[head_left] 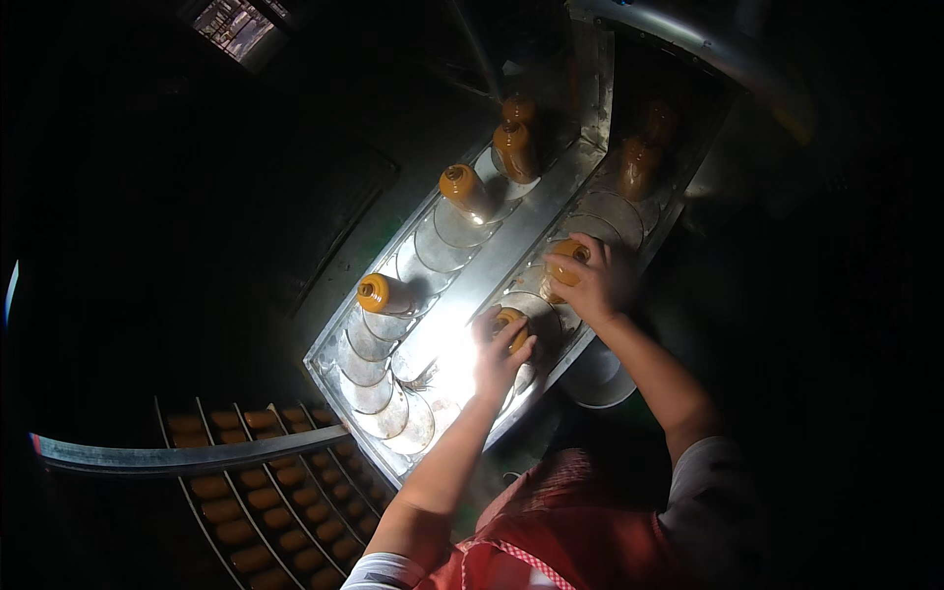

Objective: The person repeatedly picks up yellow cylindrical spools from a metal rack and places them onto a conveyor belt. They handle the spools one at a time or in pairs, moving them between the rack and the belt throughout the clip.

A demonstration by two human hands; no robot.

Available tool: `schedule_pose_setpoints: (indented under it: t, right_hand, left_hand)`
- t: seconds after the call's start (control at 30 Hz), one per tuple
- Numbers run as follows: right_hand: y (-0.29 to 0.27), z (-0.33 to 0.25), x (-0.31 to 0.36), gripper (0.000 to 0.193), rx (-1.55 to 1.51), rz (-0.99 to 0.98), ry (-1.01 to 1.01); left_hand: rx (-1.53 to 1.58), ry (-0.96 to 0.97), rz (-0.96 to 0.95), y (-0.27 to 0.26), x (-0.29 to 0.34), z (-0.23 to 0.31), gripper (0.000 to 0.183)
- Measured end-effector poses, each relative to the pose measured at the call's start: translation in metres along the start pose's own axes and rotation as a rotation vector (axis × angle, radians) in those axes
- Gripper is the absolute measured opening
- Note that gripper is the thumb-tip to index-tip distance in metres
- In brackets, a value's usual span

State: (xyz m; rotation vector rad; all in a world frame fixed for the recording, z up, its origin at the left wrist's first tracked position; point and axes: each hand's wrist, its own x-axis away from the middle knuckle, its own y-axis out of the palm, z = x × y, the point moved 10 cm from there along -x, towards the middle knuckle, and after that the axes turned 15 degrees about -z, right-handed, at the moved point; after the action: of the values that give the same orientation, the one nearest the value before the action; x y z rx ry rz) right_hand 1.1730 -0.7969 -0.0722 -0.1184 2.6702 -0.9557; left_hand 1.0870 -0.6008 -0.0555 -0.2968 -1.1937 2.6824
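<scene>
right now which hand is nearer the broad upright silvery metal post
Right. The right hand is on the near side of the post; the left hand is there too, farther from it.

Production workshop, likely a small factory: metal conveyor [511, 242] with overlapping round plates [441, 252], identical orange-brown bottle-shaped pieces [469, 195] standing along it, rows of similar brown pieces [234, 532] lower left, dark surroundings.

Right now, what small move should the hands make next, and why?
Probably steady both bottles before releasing either: the left hand grips one orange-brown bottle, the right hand a second bottle, both over round metal plates; whether their bases sit flat is hidden.
</scene>
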Motion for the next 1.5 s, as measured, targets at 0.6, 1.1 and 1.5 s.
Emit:
schedule_pose_setpoints:
  t: [0.6, 1.1, 1.5]
  right_hand:
    - [0.254, -0.342, 0.364, 0.031, -0.835, -0.711, -0.323]
    - [0.45, -1.087, 0.622, 0.057, -0.445, -0.964, -1.671]
    - [0.62, -1.252, 0.724, 0.059, -0.144, -0.985, -1.753]
  left_hand:
    - [0.336, -0.427, 0.546, -0.199, 0.656, -0.011, 0.023]
    - [-0.999, -1.309, 1.294, -0.522, 1.281, 0.13, 0.046]
    - [-0.733, -1.542, 1.326, -0.574, 1.351, 0.043, 0.051]
